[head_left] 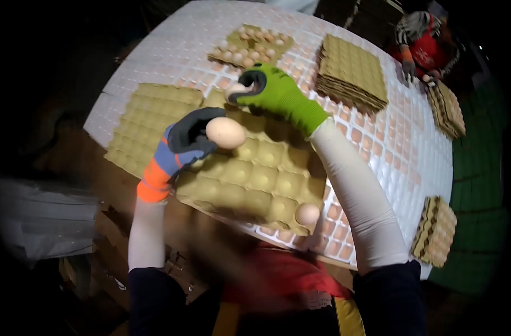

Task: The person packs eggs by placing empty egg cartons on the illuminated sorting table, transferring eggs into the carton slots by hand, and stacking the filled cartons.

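Observation:
A brown egg [226, 133] is held between the dark-coated fingers of my left hand [189, 134], in a blue and orange glove, over the left part of a cardboard egg tray [255, 173]. Above the tray's far edge, my right hand [262, 89], in a green glove, is closed on another, paler egg [237, 91], partly covered by the fingers. One egg [307, 214] sits in the near right corner cup of the tray. The other cups that show hold no egg; my hands and right forearm hide some of the tray's far side.
Flatter cardboard trays [154, 120] lie at the left. A tray with several eggs [250, 47] is at the back, beside a tall tray stack [353, 70]. White egg-filled grids [373, 140] cover the table. Smaller stacks stand right. A person [426, 47] works at the far right.

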`<state>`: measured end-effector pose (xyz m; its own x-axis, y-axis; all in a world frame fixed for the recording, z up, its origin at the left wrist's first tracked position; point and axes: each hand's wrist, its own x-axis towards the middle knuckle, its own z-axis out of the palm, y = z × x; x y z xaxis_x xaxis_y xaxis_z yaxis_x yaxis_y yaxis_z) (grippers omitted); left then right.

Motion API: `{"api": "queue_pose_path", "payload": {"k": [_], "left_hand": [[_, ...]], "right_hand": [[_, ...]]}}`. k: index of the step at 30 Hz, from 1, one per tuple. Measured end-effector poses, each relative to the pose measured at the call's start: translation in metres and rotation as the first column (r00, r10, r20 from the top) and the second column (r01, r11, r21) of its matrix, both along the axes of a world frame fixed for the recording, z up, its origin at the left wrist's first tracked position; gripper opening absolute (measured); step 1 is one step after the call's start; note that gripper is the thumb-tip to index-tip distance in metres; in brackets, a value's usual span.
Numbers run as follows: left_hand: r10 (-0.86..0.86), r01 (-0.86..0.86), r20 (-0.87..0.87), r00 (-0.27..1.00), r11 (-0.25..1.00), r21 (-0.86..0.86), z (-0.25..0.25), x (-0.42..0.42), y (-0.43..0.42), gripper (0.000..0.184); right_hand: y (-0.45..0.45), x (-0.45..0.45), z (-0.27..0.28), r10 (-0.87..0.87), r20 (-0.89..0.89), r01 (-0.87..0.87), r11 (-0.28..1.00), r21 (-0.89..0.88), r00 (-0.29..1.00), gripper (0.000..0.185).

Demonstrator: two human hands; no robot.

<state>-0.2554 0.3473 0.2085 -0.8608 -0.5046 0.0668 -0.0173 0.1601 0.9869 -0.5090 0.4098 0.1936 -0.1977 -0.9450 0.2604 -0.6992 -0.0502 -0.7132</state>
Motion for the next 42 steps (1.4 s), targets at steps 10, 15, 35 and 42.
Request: {"api": "queue_pose_path", "payload": {"k": [10, 15, 35, 42], "left_hand": [[-0.148, 0.242, 0.194, 0.970, 0.478, -0.845, -0.013, -0.056, 0.105, 0.048], [-0.091, 0.201, 0.179, 0.980, 0.460, -0.865, -0.005, -0.061, 0.119, 0.045], [-0.246, 0.255, 0.145, 0.958, 0.511, -0.821, -0.030, -0.139, 0.334, 0.038], [-0.300, 0.384, 0.242, 0.923, 0.671, -0.634, -0.079, -0.128, 0.369, 0.039]], "right_hand": [[0.327, -0.057, -0.069, -0.312, 0.878, 0.509, 0.856, 0.093, 0.363, 0.048], [0.511, -0.022, -0.125, -0.813, 0.578, 0.833, 0.366, 0.415, 0.069, 0.036], [0.565, 0.010, -0.225, -0.782, -0.061, 0.770, 0.622, -0.141, 0.620, 0.025], [0.578, 0.000, -0.235, -0.684, -0.151, 0.664, 0.729, -0.165, 0.714, 0.029]]}}
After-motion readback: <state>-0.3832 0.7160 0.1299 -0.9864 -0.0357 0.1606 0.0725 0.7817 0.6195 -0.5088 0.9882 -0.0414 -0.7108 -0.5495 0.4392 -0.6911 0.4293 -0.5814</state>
